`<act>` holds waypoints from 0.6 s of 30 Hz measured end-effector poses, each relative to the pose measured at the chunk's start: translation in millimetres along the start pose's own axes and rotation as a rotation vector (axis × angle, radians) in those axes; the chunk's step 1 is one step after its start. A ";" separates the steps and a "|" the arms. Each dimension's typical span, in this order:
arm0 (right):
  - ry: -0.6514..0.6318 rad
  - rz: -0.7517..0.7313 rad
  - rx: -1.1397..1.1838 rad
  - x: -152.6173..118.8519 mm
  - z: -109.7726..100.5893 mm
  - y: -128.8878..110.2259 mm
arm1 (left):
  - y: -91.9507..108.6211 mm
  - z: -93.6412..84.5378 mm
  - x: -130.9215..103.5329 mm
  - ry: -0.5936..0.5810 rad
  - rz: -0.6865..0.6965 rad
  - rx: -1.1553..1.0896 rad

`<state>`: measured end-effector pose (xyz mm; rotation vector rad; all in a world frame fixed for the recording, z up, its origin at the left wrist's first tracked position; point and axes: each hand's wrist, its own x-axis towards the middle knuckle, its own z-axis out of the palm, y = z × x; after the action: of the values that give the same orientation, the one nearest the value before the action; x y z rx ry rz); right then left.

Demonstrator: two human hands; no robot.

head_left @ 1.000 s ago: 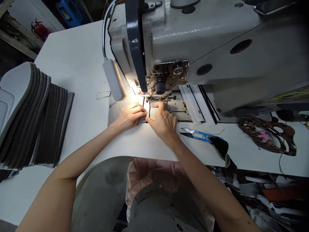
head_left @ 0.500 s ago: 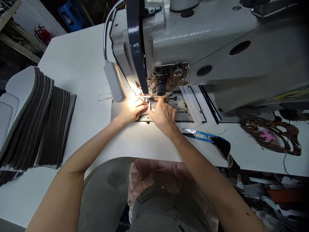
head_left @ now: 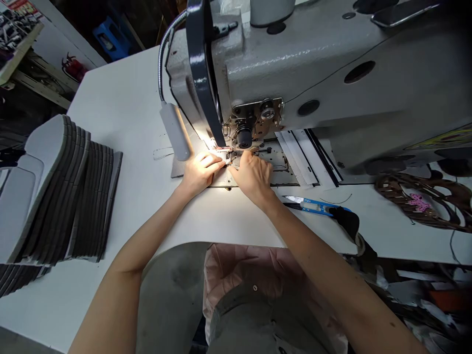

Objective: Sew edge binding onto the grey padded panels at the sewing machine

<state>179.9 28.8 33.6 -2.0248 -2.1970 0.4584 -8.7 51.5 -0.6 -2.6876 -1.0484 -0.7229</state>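
A grey sewing machine (head_left: pixel 295 64) stands over the work, its needle area lit by a small lamp (head_left: pixel 176 132) on a bendable neck. My left hand (head_left: pixel 201 173) rests on a grey fabric piece (head_left: pixel 177 168) left of the needle, thumb and fingers closed at its edge. Right of the presser foot, my right hand (head_left: pixel 252 176) has curled fingers close to the metal needle plate (head_left: pixel 278 169). Whatever its fingertips grip is hidden behind the hand. The two thumbs almost meet in front of the foot.
On the white table (head_left: pixel 118 98), a tall stack of grey padded pieces (head_left: pixel 73 196) stands at left. White strips (head_left: pixel 300 157) lie right of the needle plate. Blue thread snips (head_left: pixel 313 206) and a brown openwork holder (head_left: pixel 424 201) lie at right.
The view has shifted slightly, so the table and stack appear a little lower and further right. Both hands stay by the needle, with the right fingers slightly more curled.
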 end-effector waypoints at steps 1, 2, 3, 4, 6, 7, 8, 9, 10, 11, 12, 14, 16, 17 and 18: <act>0.006 0.014 0.015 -4.9 -0.8 2.9 | -2.2 2.4 1.2 0.003 -0.009 -0.005; 0.010 0.032 0.033 -10.4 -1.3 6.1 | -4.4 4.7 2.4 0.005 -0.021 -0.012; 0.011 0.048 0.051 -16.4 -1.4 9.4 | -6.5 7.1 3.3 0.005 -0.036 -0.019; 0.005 0.051 0.060 -22.5 -0.9 12.5 | -8.5 9.4 4.0 0.002 -0.052 -0.028; -0.004 0.053 0.060 -33.2 1.7 17.6 | -11.8 14.0 4.4 -0.010 -0.087 -0.055; 0.000 0.052 0.053 -37.4 3.6 19.4 | -12.9 16.0 4.3 -0.012 -0.104 -0.071; 0.010 0.046 0.044 -40.4 5.8 20.6 | -13.7 17.8 4.1 -0.010 -0.120 -0.083; 0.021 0.036 0.035 -42.4 8.0 21.4 | -14.0 19.3 3.9 -0.002 -0.133 -0.087; 0.031 0.027 0.029 -43.4 10.0 21.7 | -13.9 20.4 3.9 0.008 -0.144 -0.082; 0.039 0.019 0.024 -43.6 11.8 21.8 | -13.5 21.1 3.9 0.020 -0.151 -0.074; 0.045 0.015 0.020 -43.4 13.1 21.7 | -12.9 21.4 4.1 0.029 -0.152 -0.066; 0.052 0.009 0.012 -42.5 14.6 21.4 | -11.6 21.0 4.8 0.043 -0.151 -0.065; 0.063 0.006 0.010 -42.1 15.0 21.3 | -10.6 19.9 5.7 0.055 -0.143 -0.075; 0.068 0.004 0.012 -42.2 15.0 21.3 | -10.3 19.2 6.2 0.059 -0.134 -0.079; 0.071 0.005 0.015 -42.5 14.9 21.3 | -10.1 18.3 6.7 0.063 -0.127 -0.083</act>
<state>200.1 -13.9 18.1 -2.0066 -2.1416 0.3960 -4.4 68.9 -13.5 -2.6658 -1.2082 -0.8859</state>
